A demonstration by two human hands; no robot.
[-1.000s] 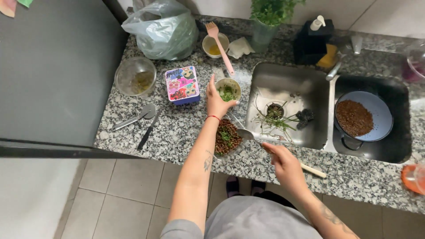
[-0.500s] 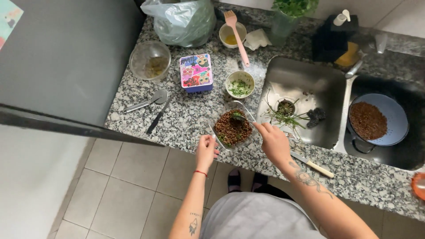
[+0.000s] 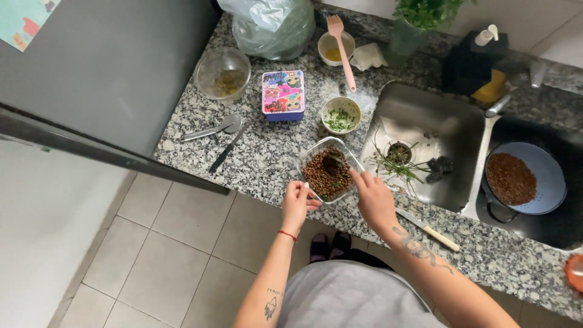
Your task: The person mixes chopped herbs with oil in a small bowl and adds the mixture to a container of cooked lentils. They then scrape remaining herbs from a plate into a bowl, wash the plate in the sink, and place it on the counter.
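Brown lentils [image 3: 328, 176], speckled grey granite counter [image 3: 267, 152]

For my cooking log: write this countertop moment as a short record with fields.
Setting: speckled granite counter beside a steel sink
Left hand: grip on the near corner of a clear container of lentils
Right hand: holds a spoon dipped in the lentils
Behind container: small bowl of chopped herbs, colourful tin
Left of it: pizza cutter, dark-handled knife
Near right arm: pale-handled knife
Second basin: blue colander of lentils
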